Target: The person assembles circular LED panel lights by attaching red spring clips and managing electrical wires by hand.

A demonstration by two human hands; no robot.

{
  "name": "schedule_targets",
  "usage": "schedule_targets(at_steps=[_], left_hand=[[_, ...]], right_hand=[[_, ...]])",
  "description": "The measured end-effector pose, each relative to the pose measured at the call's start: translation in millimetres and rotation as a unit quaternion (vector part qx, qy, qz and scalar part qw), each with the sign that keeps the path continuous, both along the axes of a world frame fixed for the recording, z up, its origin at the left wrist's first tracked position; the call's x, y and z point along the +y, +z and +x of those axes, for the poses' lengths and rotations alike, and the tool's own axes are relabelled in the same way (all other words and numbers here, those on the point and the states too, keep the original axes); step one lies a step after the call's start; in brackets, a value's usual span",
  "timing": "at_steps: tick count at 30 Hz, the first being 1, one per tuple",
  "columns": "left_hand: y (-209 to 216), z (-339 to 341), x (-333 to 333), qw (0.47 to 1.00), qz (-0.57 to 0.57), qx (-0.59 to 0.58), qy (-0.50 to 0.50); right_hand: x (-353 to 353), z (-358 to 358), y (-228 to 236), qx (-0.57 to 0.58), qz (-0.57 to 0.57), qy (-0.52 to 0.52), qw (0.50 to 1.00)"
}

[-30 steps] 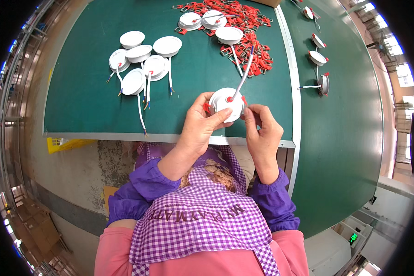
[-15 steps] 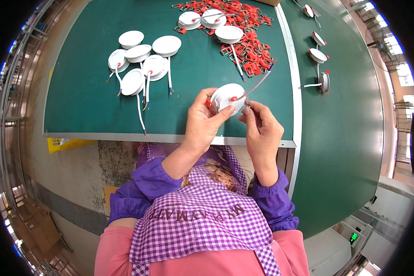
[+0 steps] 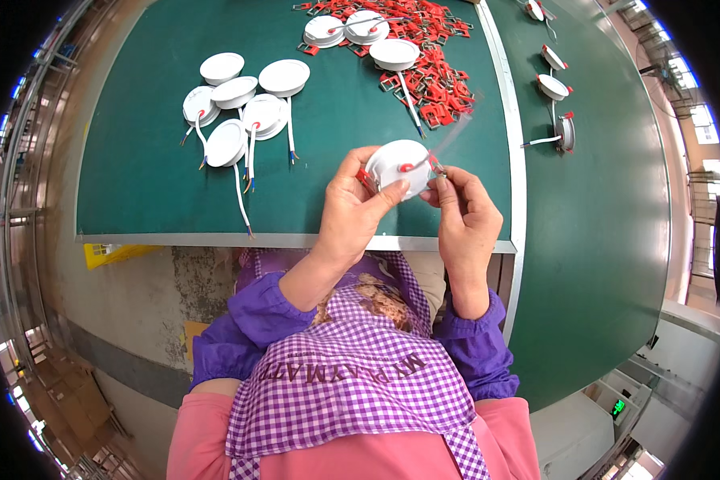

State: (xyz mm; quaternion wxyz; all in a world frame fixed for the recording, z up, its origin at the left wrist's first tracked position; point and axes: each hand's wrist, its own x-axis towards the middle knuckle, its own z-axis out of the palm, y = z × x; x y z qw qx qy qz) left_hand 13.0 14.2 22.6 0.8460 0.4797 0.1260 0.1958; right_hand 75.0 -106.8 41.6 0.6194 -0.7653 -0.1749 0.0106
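Note:
My left hand [image 3: 352, 204] grips a round white downlight [image 3: 394, 166] by its rim, thumb across its back, just above the table's near edge. A cable leaves the red grommet on that back and blurs toward the upper right. One red clip shows at the light's left side, beside my left fingers. At its right side, my right hand [image 3: 464, 216] pinches a red spring clip [image 3: 436, 166] with metal wire, against the rim. My fingertips partly hide how the clip sits.
Several white downlights [image 3: 284, 78] with cables lie on the green table [image 3: 152, 168] at left. A pile of red clips [image 3: 440, 88] spreads at the far right, three lights beside it. Beyond the metal edge strip [image 3: 510, 120], more lights [image 3: 566, 132] rest on a second green surface.
My right hand has moved slightly right, and the red clip at the light's right side now shows more. The cable has swung into a blur. My left hand keeps its grip.

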Motion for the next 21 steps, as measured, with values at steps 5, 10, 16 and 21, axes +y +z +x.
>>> schedule_targets(at_steps=[5, 10, 16, 21], left_hand=[[-2.7, 3.5, -2.6, 1.000, -0.012, -0.001, 0.022], [-4.3, 4.7, -2.0, 0.999, 0.028, -0.014, 0.022], [-2.8, 4.2, 4.6, 0.998, 0.058, -0.011, 0.004], [-5.1, -0.2, 8.9, 0.997, 0.074, 0.000, -0.036]], right_hand=[[-1.6, -5.2, 3.2, -0.006, -0.028, 0.016, 0.999], [1.3, -6.1, 1.1, 0.012, -0.017, 0.020, 1.000], [1.3, -1.1, -3.8, -0.015, -0.010, 0.037, 0.999], [-6.5, -3.6, 1.5, 0.060, 0.018, 0.056, 0.996]])
